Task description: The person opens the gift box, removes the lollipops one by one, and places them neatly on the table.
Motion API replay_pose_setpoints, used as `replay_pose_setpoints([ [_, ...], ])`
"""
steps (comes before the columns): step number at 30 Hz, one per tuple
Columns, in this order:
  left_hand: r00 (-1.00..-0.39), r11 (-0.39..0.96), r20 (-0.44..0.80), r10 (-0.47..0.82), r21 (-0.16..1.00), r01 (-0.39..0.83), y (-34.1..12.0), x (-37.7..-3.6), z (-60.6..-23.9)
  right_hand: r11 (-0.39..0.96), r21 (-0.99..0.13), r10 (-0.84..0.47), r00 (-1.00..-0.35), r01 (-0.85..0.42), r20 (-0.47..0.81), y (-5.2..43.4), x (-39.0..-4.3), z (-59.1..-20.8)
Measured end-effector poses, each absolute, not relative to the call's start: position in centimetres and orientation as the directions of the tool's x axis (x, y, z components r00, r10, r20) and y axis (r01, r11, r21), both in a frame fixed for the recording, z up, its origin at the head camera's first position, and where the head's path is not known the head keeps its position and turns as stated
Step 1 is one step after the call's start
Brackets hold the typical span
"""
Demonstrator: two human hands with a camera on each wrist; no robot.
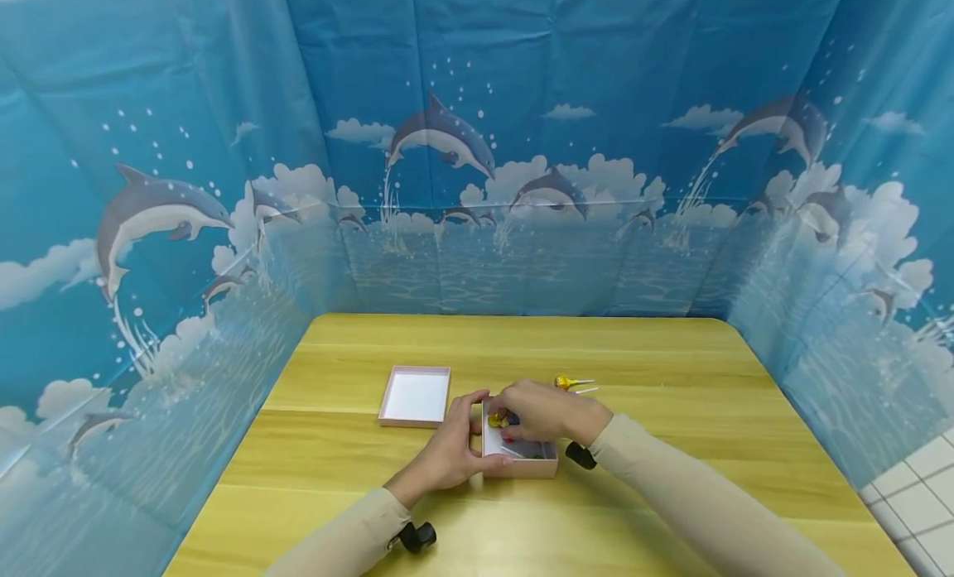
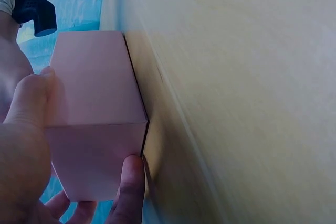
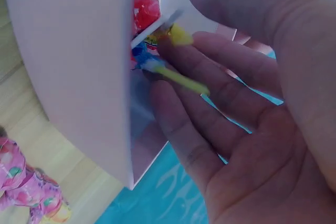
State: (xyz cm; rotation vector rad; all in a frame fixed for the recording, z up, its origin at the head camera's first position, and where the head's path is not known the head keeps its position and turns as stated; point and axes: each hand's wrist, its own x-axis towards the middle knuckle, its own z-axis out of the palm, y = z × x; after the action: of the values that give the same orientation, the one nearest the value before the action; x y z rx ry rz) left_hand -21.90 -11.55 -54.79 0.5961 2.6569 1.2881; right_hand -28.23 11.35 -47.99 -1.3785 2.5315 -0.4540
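Observation:
A small pink box [image 1: 531,465] stands open near the table's middle, with several wrapped lollipops [image 3: 147,11] inside. My left hand [image 1: 450,453] grips its left side, thumb [image 2: 32,98] on one wall and a finger [image 2: 131,187] round the corner of the box [image 2: 97,114]. My right hand [image 1: 540,413] reaches into the box from above. Its fingers [image 3: 210,77] touch a blue lollipop [image 3: 142,59], whose yellow-green stick lies across them. The thumb [image 3: 262,19] stands apart from the stick.
The box's pink lid [image 1: 415,396] lies upturned to the left on the yellow wooden table [image 1: 671,370]. Loose lollipops [image 1: 570,383] lie just behind the right hand, and a pink-wrapped one [image 3: 29,192] lies beside the box. Blue dolphin curtains close off three sides.

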Motion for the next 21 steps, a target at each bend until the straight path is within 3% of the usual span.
replay_pose_setpoints([
  [21,-0.916,0.541,0.056,0.396,0.792,0.283,-11.63,-21.96,-55.21,0.492,-0.398,-0.847,-0.531,-0.774,-0.014,10.64,-28.58,-48.39],
])
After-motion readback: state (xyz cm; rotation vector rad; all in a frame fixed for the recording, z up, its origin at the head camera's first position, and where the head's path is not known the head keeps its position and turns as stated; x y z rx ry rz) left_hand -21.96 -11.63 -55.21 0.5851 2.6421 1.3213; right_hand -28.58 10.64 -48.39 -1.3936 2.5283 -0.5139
